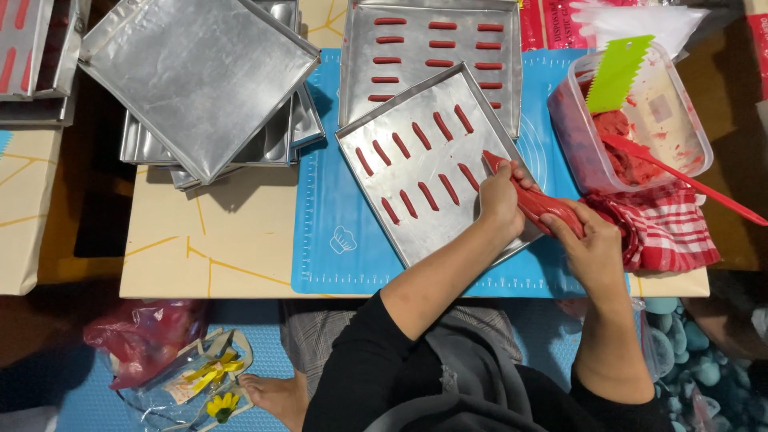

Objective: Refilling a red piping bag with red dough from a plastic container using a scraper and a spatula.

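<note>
A red piping bag (534, 202) lies across both hands. My left hand (500, 196) grips it near the tip, which points at the right side of a tilted metal baking tray (400, 216). My right hand (588, 244) squeezes the bag's back end. The tray carries two rows of short red dough strips (420, 144). A second tray (356, 64) behind it holds several more red strips.
Stacked empty metal trays (200, 80) sit at the left. A clear plastic tub of red dough (640, 152) with a green scraper (616, 72) and red spatula (688, 188) stands at the right, beside a red checked cloth (668, 228). A blue mat (328, 240) covers the low table.
</note>
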